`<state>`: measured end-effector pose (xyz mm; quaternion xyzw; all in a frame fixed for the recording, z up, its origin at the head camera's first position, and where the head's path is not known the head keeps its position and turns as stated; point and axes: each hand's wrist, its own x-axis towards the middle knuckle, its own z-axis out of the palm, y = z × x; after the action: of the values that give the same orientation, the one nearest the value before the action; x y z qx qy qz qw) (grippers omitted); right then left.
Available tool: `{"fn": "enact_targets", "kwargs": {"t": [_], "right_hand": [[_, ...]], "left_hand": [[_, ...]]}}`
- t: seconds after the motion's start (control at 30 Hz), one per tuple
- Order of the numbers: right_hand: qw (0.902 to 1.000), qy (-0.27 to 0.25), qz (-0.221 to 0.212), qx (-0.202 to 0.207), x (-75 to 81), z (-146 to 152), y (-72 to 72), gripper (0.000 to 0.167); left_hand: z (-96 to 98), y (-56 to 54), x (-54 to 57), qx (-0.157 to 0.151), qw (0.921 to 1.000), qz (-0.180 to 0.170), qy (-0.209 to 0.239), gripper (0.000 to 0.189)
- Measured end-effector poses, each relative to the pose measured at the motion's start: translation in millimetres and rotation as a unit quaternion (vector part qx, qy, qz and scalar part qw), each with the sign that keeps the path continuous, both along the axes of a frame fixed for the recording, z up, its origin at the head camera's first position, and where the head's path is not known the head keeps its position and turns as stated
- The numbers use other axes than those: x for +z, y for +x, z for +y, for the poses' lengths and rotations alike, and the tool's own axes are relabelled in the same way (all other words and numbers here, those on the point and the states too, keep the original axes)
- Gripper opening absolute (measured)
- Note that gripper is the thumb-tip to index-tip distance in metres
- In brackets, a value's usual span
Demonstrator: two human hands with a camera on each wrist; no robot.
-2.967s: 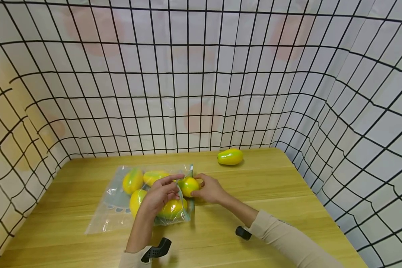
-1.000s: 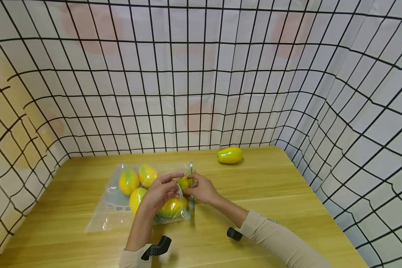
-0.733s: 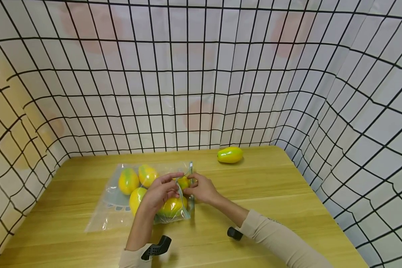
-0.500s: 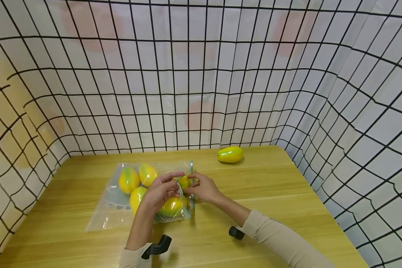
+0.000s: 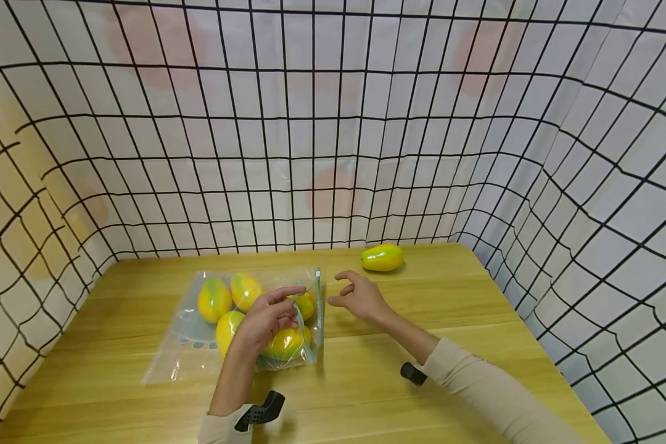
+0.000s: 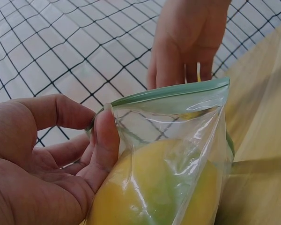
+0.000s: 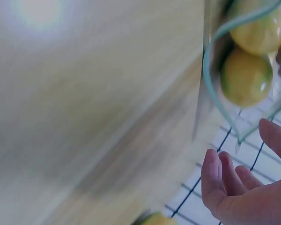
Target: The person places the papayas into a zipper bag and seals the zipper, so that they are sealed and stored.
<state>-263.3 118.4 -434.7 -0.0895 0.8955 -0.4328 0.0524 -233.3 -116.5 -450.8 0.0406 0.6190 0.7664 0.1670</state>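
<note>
A clear zip bag (image 5: pixel 191 361) with a green-edged mouth lies on the table, holding several yellow-green papaya-like fruits (image 5: pixel 213 300). My left hand (image 5: pixel 266 317) grips the near lip of the mouth; in the left wrist view its fingers curl at the green zip strip (image 6: pixel 178 91). Just inside the mouth rests one fruit (image 5: pixel 306 305), partly behind the left fingers. My right hand (image 5: pixel 363 299) is off to the right of the mouth, fingers loosely bent and holding nothing. The right wrist view looks into the gaping mouth, where two fruits (image 7: pixel 246 77) show.
One more papaya-like fruit (image 5: pixel 382 258) lies at the back of the wooden table (image 5: pixel 422 308), beyond the right hand. A black wire grid (image 5: pixel 333 135) with pale sheeting behind it surrounds the back and sides.
The right hand first moved a fruit leftward into the bag's mouth, then let go and drew back to the right. The left hand kept its hold on the bag's lip.
</note>
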Motion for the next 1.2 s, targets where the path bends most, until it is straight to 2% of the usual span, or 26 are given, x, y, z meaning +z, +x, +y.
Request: {"fn": "enact_targets", "kwargs": {"t": [0.2, 0.5, 0.8, 1.2], "right_hand": [[0.9999, 0.013, 0.005, -0.008, 10.4, 19, -7.9, 0.062], [0.9995, 0.028, 0.005, -0.016, 16.2, 45, -21.7, 0.071], [0.9957, 0.078, 0.02, -0.046, 25.9, 68, -39.7, 0.08], [0.993, 0.073, 0.012, -0.092, 24.6, 93, -64.9, 0.088]], "left_hand": [[0.4, 0.6, 0.5, 0.007, 1.0, -0.005, 0.0, 0.046], [-0.3, 0.5, -0.1, 0.003, 1.0, -0.003, 0.003, 0.047], [-1.4, 0.2, -0.8, 0.005, 1.0, -0.004, 0.003, 0.048], [-0.3, 0.2, -0.1, 0.001, 1.0, -0.002, 0.002, 0.048]]}}
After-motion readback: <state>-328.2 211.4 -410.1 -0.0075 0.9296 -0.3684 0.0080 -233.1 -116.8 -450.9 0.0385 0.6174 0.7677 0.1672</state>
